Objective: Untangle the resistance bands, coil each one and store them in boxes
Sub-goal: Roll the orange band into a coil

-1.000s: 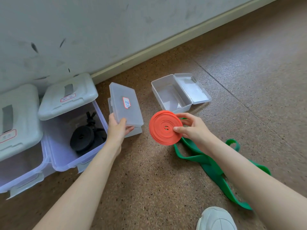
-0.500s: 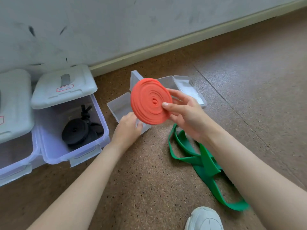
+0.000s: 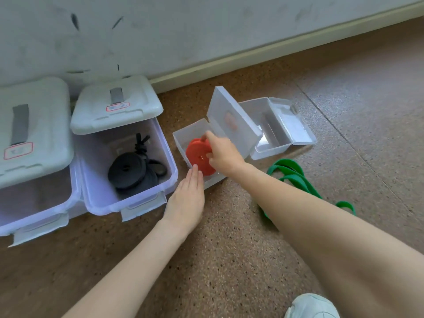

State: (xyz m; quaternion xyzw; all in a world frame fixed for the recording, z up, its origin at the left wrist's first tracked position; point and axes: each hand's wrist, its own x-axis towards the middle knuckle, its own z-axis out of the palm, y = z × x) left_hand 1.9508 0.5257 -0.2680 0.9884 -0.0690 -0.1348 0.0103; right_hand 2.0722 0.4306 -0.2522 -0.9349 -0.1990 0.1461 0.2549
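A coiled red band [image 3: 197, 154] stands on edge inside a small clear box [image 3: 183, 138] whose lid [image 3: 231, 118] is tipped up behind it. My right hand [image 3: 223, 154] grips the coil from above and the right. Flat against the box's near edge rests my left hand [image 3: 187, 198], fingers together, holding nothing. A loose green band [image 3: 296, 177] lies uncoiled on the floor to the right, partly hidden by my right forearm. A second small clear box [image 3: 270, 134] stands open and empty behind it.
Two large lilac bins stand at the left; the nearer one [image 3: 128, 200] holds black coiled bands [image 3: 130, 171] and has its white lid [image 3: 114, 104] pushed back. A wall and skirting run behind. My white shoe [image 3: 312, 306] is at the bottom right.
The small box has been opened. My right hand carried the red coil left and down into it. My left hand let go of the lid and now rests at the box's front.
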